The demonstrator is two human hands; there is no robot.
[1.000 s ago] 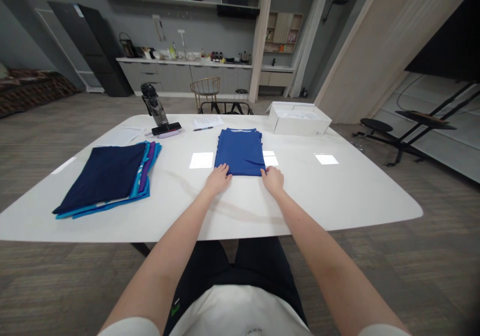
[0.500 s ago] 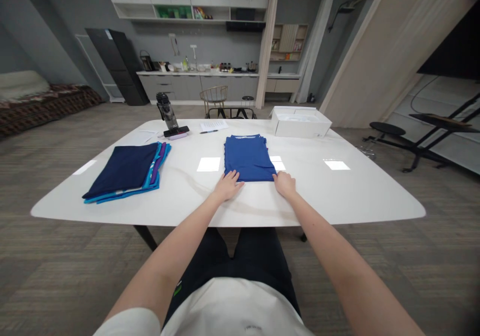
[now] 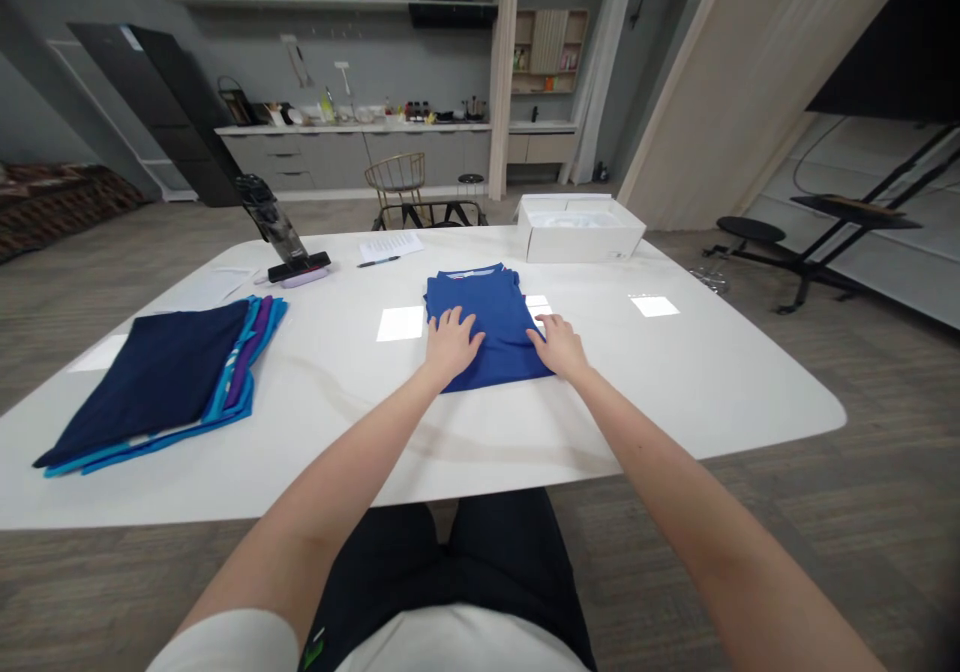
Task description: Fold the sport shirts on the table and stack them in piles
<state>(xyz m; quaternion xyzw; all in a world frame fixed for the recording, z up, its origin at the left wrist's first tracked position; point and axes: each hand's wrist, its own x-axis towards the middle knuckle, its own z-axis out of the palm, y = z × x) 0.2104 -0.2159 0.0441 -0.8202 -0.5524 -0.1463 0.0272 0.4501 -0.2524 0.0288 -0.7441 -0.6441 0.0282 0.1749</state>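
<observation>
White table (image 3: pixel 675 402): folded blue shirt (image 3: pixel 487 322) mid-table, folded navy-and-teal stack (image 3: pixel 161 382) left, white box (image 3: pixel 577 237) far edge, paper sheet (image 3: pixel 390 247), pen (image 3: pixel 377 262).

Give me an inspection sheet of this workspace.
Surface: white rounded table, glossy, with light reflections.
Job's things: folded blue shirt; beside it, stack of folded navy, teal and purple garments.
Clutter: tilted dark bottle on black pad; paper sheet; pen; open white box.
Hands: left hand flat on shirt; right hand on its right edge.
Cables: thin line on floor at far right, possibly a cable.
Surroundings: kitchen counter, gold chair, black stool.
</observation>
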